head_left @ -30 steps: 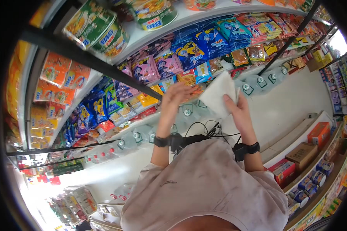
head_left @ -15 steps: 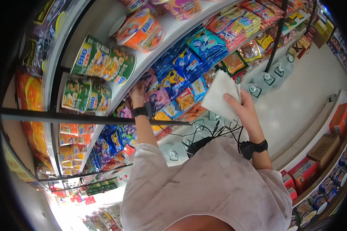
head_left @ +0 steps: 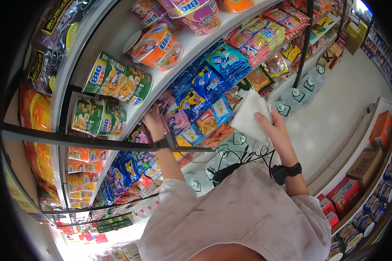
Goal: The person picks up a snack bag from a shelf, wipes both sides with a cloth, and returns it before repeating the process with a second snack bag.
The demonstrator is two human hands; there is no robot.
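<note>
A folded white cloth [head_left: 251, 114] is gripped in my right hand [head_left: 275, 128], thumb on top, in front of the shelves. My left hand [head_left: 153, 123] reaches in under the edge of the noodle shelf, at the pink and purple snack packets [head_left: 178, 120]; its fingertips are partly hidden, so whether it grips anything is unclear. Blue packets [head_left: 208, 82] lie to the right of it. Green noodle cups [head_left: 119, 79] and an orange noodle cup [head_left: 157, 46] stand on the shelf above.
A black shelf post [head_left: 96, 141] runs beside my left wrist. Large clear bottles [head_left: 292, 96] line the floor by the shelf. Cables [head_left: 252, 153] hang at my waist. On the right are red boxes [head_left: 342, 193] and a brown carton [head_left: 365, 164] on another shelf.
The view has shifted slightly, with the noodle cups lower in it. My left hand remains at the packets, and my right hand still holds the cloth.
</note>
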